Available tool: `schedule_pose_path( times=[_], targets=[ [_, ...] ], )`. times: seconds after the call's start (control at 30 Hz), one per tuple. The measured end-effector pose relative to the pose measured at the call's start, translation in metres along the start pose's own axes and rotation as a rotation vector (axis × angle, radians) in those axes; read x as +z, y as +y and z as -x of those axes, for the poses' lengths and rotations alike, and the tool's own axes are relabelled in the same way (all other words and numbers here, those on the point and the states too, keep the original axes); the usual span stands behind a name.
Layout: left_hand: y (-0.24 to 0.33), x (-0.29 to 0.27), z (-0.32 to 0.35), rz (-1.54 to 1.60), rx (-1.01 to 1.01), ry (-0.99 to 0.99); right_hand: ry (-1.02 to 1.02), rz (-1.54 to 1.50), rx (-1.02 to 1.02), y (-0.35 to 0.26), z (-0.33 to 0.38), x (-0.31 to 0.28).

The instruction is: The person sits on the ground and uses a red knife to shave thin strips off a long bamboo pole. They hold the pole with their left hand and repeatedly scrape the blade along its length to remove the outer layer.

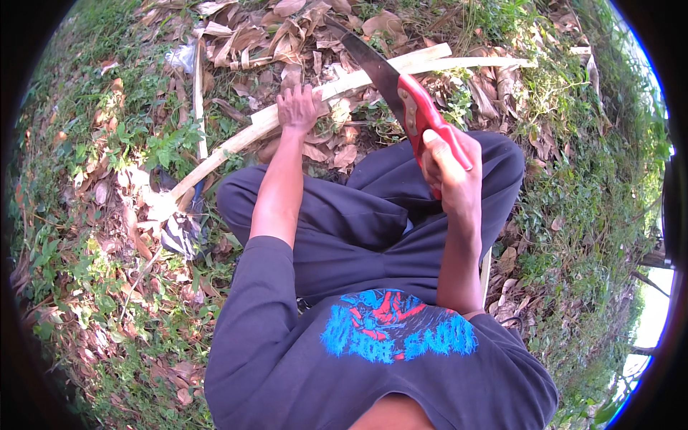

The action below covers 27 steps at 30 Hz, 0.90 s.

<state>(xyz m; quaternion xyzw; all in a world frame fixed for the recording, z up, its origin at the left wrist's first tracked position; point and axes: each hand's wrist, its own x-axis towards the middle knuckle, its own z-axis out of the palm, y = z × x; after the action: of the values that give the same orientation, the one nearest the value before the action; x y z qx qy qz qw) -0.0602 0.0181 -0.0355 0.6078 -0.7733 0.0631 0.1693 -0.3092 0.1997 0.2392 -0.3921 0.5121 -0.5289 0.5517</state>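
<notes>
My right hand is closed around the red handle of a hand saw. Its dark, slightly curved blade points up and to the left. In the picture the blade crosses over a pale wooden strip; whether its teeth touch the wood I cannot tell. My left hand grips the wood to the left of the blade, fingers bent over its far side. A second, longer strip lies alongside the first, running from the lower left to the upper right.
My crossed legs in dark trousers are just below the wood. Dry leaves and green weeds cover the ground. Another thin stick lies at the left, near a clear plastic bag. A dark crumpled bag lies by my left knee.
</notes>
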Motion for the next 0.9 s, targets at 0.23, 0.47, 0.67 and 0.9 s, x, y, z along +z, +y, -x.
schedule_pose_path(
  times=[0.23, 0.47, 0.67, 0.9],
  targets=[
    [0.002, 0.004, -0.005, 0.079, -0.015, -0.054, 0.082, 0.117, 0.037, 0.030, -0.009, 0.000],
    [-0.028, 0.067, 0.008, -0.216, 0.159, 0.696, 0.085, 0.173, 0.020, 0.092, 0.007, 0.033],
    [0.006, -0.010, -0.015, 0.083, -0.144, -0.260, 0.091, 0.368, -0.024, 0.119, -0.009, 0.038],
    [0.005, -0.014, -0.012, 0.089, -0.155, -0.264, 0.060, 0.429, -0.121, 0.132, 0.002, 0.040]
  ],
)
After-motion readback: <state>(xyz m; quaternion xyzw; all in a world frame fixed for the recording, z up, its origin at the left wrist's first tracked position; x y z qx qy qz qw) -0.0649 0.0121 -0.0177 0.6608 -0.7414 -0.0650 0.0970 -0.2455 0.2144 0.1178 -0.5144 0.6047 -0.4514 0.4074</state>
